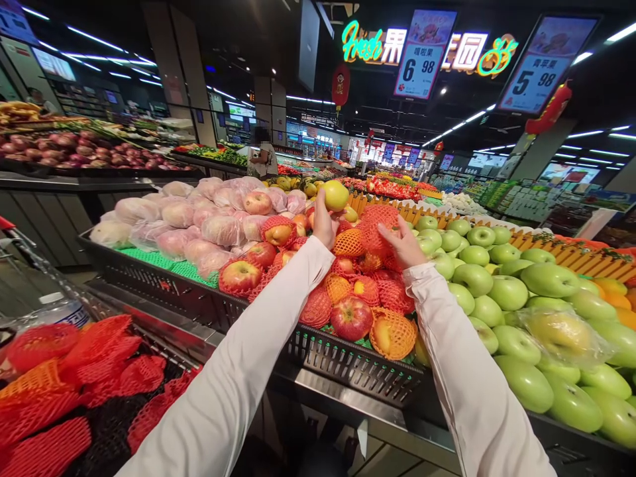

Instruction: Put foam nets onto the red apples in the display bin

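I've got yellow fruit (336,195) pinched in left grip (324,226); right grip (406,245) pinches red netting (375,227) at fruit's 4 o'clock.

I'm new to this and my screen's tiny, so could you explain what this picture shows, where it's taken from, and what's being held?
There is no machine here: these are a person's own bare hands, in pale sleeves. The single picture comes from a camera worn on the head, looking forward and down. Ahead is a shop display: a black tray holds red apples, many in netting, with wrapped pinkish fruit to the left and green apples to the right. The left hand holds a yellowish fruit. The right hand is at a red net; how firmly it grips is unclear.
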Tool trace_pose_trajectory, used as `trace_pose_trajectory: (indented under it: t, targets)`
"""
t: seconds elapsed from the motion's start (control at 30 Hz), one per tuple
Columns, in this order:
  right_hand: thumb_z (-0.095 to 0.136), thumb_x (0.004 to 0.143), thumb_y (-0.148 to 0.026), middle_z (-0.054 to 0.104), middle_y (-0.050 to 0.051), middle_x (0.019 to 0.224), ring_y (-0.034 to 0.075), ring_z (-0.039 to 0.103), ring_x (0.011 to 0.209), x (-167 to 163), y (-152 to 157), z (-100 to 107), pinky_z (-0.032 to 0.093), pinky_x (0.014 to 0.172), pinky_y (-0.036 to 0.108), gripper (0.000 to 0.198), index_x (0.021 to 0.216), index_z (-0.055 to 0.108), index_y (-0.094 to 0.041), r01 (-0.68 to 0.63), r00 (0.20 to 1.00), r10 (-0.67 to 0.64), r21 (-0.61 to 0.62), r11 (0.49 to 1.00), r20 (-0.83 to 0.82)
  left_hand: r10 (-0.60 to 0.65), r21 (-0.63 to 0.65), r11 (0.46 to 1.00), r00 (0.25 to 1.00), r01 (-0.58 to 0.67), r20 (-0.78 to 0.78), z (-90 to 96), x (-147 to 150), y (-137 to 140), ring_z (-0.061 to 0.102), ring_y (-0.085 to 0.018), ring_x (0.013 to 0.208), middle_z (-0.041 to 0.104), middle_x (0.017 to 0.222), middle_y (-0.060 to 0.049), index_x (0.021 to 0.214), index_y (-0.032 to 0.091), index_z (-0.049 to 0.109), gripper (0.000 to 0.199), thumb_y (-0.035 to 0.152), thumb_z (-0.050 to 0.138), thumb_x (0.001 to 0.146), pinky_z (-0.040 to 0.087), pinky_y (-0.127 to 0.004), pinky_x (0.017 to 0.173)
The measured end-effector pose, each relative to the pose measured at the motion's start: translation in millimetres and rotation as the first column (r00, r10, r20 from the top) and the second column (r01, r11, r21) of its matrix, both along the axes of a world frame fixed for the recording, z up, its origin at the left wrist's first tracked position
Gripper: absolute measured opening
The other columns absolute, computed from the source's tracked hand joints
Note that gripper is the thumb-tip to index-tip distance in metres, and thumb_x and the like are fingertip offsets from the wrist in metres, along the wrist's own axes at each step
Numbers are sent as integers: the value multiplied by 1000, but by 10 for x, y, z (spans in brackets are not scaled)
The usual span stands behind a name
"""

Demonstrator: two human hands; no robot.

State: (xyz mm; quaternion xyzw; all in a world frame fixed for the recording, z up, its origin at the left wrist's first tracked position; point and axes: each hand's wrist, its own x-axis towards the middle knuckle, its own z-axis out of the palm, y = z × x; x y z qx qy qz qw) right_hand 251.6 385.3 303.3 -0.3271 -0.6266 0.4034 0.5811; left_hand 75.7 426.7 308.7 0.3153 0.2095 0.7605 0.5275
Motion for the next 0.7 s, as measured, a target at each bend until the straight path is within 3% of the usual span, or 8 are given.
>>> trace_pose_trajectory:
  t: [0.07, 0.13, 0.27, 0.4, 0.57, 0.63, 0.7]
  targets:
    - [76, 65, -65, 71, 1, 93, 19, 68, 87, 10, -21, 45, 57, 80, 35, 56, 104, 63, -27, -7, 1000, 8, 75, 997, -5, -25, 113, 993, 1000, 26, -11, 1, 23, -90, 60, -7, 67, 67, 106, -6, 134, 21, 52, 64, 64, 55, 88, 46, -19, 60]
    - [72, 67, -68, 71, 1, 94, 19, 67, 90, 13, -60, 85, 56, 82, 34, 51, 95, 64, -26, -31, 1000, 31, 108, 994, 1, -68, 163, 984, 996, 77, -64, -4, 63, -166, 65, -10, 76, 67, 110, -8, 129, 18, 57, 60, 59, 63, 85, 50, -21, 67]
    - [79, 67, -58, 69, -2, 82, 15, 65, 78, -29, -161, 85, 55, 74, 31, 41, 86, 66, -23, -221, 964, 214, 28, 975, 154, -251, 143, 952, 958, 270, -135, -29, 188, -231, 69, -20, 98, 69, 114, -10, 126, 18, 59, 54, 53, 66, 85, 55, -31, 86]
    - [79, 69, -54, 69, -1, 81, 14, 62, 73, -83, -209, 45, 52, 71, 29, 37, 82, 69, -21, -321, 905, 307, 0, 947, 294, -390, 81, 906, 892, 416, -230, -82, 280, -199, 69, -24, 103, 73, 108, -9, 124, 17, 60, 49, 50, 62, 88, 54, -35, 92]
    - [79, 67, -57, 67, -2, 76, 13, 59, 68, -64, -180, 76, 51, 68, 29, 40, 81, 69, -22, -142, 974, 115, 129, 981, 193, -469, 95, 859, 848, 503, -249, -117, 312, -186, 71, -21, 93, 75, 94, -9, 119, 14, 61, 49, 50, 59, 86, 52, -30, 90]
    - [78, 67, -58, 66, -2, 76, 13, 58, 67, -48, -165, 94, 50, 67, 28, 40, 82, 67, -23, -50, 994, 32, 180, 982, 103, -501, 70, 843, 826, 533, -258, -123, 304, -191, 70, -17, 74, 73, 79, -6, 113, 13, 62, 47, 51, 55, 87, 54, -28, 77]
    - [77, 69, -57, 65, -2, 77, 13, 58, 66, -38, -157, 103, 51, 66, 29, 38, 83, 66, -24, 14, 999, -25, 223, 975, 43, -528, 7, 833, 798, 553, -290, -129, 292, -196, 56, -12, 46, 62, 58, 0, 101, 14, 64, 43, 53, 52, 88, 48, -23, 54]
